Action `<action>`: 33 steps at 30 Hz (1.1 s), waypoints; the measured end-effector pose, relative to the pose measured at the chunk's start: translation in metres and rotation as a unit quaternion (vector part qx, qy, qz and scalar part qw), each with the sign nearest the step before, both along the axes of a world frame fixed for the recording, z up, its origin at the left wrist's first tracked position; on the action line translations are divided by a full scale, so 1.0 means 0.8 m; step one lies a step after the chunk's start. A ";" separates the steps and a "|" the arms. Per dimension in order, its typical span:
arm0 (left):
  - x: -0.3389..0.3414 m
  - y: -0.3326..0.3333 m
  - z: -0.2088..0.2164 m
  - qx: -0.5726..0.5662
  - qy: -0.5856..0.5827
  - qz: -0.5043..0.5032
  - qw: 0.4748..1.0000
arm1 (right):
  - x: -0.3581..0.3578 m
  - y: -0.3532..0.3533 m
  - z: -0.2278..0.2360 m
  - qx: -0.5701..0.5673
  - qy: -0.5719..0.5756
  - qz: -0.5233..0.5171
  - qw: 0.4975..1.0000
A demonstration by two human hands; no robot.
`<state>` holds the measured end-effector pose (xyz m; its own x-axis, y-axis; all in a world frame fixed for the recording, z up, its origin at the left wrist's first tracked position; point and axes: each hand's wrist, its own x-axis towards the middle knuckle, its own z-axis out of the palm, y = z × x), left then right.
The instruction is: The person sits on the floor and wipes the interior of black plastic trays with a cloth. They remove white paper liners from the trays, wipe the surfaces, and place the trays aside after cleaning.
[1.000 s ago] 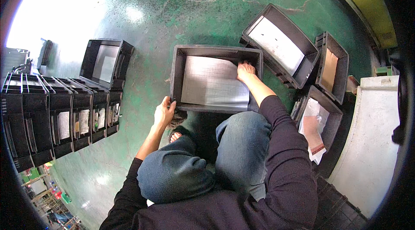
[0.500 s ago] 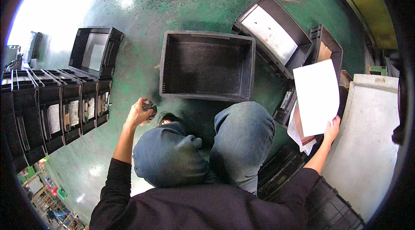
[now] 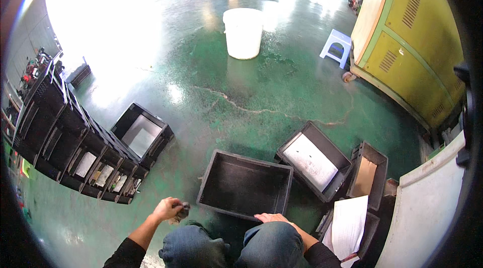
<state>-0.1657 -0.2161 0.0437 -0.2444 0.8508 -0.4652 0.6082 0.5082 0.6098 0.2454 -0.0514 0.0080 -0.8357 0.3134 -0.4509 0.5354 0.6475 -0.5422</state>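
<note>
A black plastic crate [image 3: 245, 185], with only its dark bottom showing inside, stands on the floor in front of my knees. My right hand [image 3: 273, 218] lies on its near rim, fingers stretched out and the thumb hidden. Left of the crate, my left hand [image 3: 168, 209] is closed around a crumpled dark rag [image 3: 183, 211]. White paper sheets [image 3: 349, 225] rest on a black crate at my right, apart from both hands.
Black crates holding a white sheet [image 3: 310, 162] and brown cardboard [image 3: 363, 178] stand at right. Stacked black crates [image 3: 75, 139] line the left. Farther off are a white bucket [image 3: 243, 34], a pale blue stool [image 3: 336, 47] and a yellow-green cabinet [image 3: 410, 59].
My right hand has let go of the white paper and moved left onto the crate's near rim. The paper now lies at right. The view has tilted up; my left hand keeps the rag.
</note>
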 end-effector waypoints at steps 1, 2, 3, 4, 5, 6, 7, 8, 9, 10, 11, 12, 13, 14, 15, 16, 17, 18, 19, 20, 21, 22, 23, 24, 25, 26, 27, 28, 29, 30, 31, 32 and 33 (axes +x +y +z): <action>-0.010 -0.003 0.011 -0.009 -0.126 0.090 0.988 | -0.002 -0.005 -0.009 0.020 0.040 -0.017 0.999; -0.017 -0.005 0.021 0.008 -0.242 0.172 0.955 | 0.000 -0.007 -0.013 0.044 -0.002 -0.044 0.998; -0.024 -0.009 0.033 0.046 -0.282 0.207 0.936 | 0.001 -0.005 -0.011 0.073 0.068 -0.043 0.994; -0.028 -0.011 0.044 0.057 -0.167 0.129 0.976 | 0.004 0.002 -0.003 0.108 0.101 -0.055 0.988; -0.028 -0.012 0.054 0.080 -0.045 0.046 0.995 | 0.005 0.011 0.010 0.139 0.092 -0.058 0.984; -0.025 -0.011 0.063 0.064 0.076 -0.048 0.994 | 0.003 0.022 0.026 0.171 0.168 -0.120 0.964; -0.023 -0.005 0.075 0.100 -0.045 0.067 0.992 | 0.000 0.035 0.044 0.195 0.231 -0.162 0.939; -0.024 0.003 0.088 0.211 -0.075 0.084 0.971 | -0.003 0.053 0.063 0.206 0.262 -0.175 0.926; -0.024 0.010 0.102 0.278 -0.104 0.105 0.949 | -0.003 0.069 0.081 0.172 0.276 -0.244 0.914; -0.025 0.018 0.115 0.355 -0.125 0.133 0.917 | -0.003 0.083 0.095 0.034 0.291 -0.364 0.884; -0.027 0.025 0.129 0.367 -0.095 0.167 0.910 | -0.002 0.095 0.106 0.018 0.280 -0.422 0.862; -0.027 0.032 0.139 0.417 -0.045 0.215 0.882 | -0.004 0.101 0.111 -0.063 0.270 -0.479 0.833; -0.027 0.039 0.146 0.395 0.049 0.163 0.903 | -0.004 0.103 0.113 -0.196 0.336 -0.484 0.783; -0.027 0.043 0.153 0.321 0.118 0.124 0.931 | -0.005 0.101 0.111 -0.318 0.349 -0.546 0.692; -0.029 0.045 0.159 0.344 0.131 0.122 0.922 | -0.007 0.095 0.107 -0.339 0.343 -0.545 0.686; -0.034 0.050 0.166 0.301 0.132 0.121 0.937 | -0.010 0.088 0.100 -0.360 0.313 -0.576 0.664; -0.039 0.055 0.171 0.362 0.151 0.127 0.911 | -0.014 0.076 0.092 -0.347 0.321 -0.560 0.681; -0.044 0.057 0.175 0.395 0.169 0.153 0.890 | -0.019 0.065 0.083 -0.358 0.319 -0.545 0.687; -0.049 0.062 0.180 0.401 0.091 0.205 0.888 | -0.023 0.053 0.075 -0.374 0.317 -0.530 0.691; -0.053 0.062 0.185 0.403 0.041 0.228 0.885 | -0.026 0.042 0.067 -0.394 0.315 -0.522 0.688; -0.056 0.067 0.190 0.401 0.071 0.175 0.896 | -0.027 0.033 0.061 -0.411 0.310 -0.518 0.683; -0.057 0.070 0.197 0.364 0.107 0.155 0.912 | -0.027 0.025 0.056 -0.430 0.303 -0.516 0.676; -0.059 0.069 0.207 0.392 0.103 0.120 0.906 | -0.024 0.018 0.053 -0.446 0.295 -0.516 0.669; -0.061 0.073 0.218 0.344 0.089 0.109 0.928 | -0.020 0.013 0.050 -0.459 0.288 -0.518 0.662; -0.063 0.073 0.232 0.407 0.028 0.156 0.899 | -0.016 0.008 0.047 -0.468 0.284 -0.521 0.655; -0.066 0.071 0.247 0.463 -0.027 0.191 0.865 | -0.010 0.005 0.044 -0.476 0.279 -0.524 0.649; -0.064 0.075 0.258 0.449 -0.101 0.241 0.854 | -0.004 0.001 0.041 -0.481 0.273 -0.529 0.644; -0.060 0.074 0.268 0.496 -0.171 0.253 0.813 | 0.002 -0.002 0.037 -0.483 0.271 -0.533 0.639; -0.055 0.078 0.270 0.457 0.007 0.206 0.865 | 0.006 -0.005 0.033 -0.484 0.270 -0.537 0.636; -0.050 0.077 0.273 0.388 0.083 0.140 0.907 | 0.011 -0.007 0.030 -0.485 0.268 -0.538 0.635; -0.049 0.081 0.275 0.305 0.163 0.077 0.935 | 0.014 -0.007 0.029 -0.486 0.270 -0.539 0.633; -0.047 0.085 0.273 0.178 0.224 -0.010 0.958 | 0.016 -0.005 0.030 -0.484 0.273 -0.540 0.632; -0.053 0.091 0.275 0.307 0.193 0.051 0.931 | 0.017 0.001 0.034 -0.477 0.279 -0.541 0.634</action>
